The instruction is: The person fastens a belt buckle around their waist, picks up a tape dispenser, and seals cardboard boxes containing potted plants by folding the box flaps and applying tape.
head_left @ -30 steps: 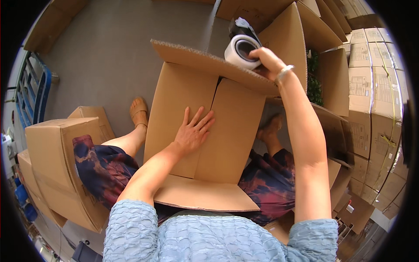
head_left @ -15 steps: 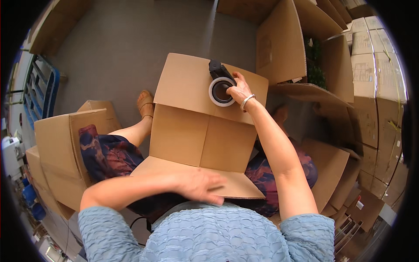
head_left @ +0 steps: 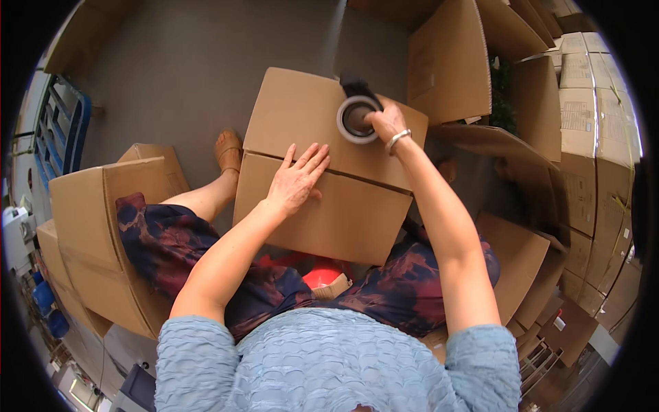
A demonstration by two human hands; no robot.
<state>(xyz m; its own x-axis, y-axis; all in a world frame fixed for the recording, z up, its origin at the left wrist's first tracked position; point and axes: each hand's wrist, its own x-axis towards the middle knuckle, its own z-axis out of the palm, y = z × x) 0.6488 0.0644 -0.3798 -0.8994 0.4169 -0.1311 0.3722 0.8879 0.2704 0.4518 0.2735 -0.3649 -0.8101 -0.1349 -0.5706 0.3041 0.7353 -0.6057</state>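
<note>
Fingers (head_left: 312,161) of left hand (head_left: 294,182) spread flat on box (head_left: 329,165), right hand (head_left: 386,122) gripping tape dispenser (head_left: 357,117).
Box rests on person's lap, flaps closed; left palm presses beside the flap seam, holding nothing. Right fingers curl shut around dispenser at box's far edge. More cartons (head_left: 103,226) stand around on the floor (head_left: 192,69).
</note>
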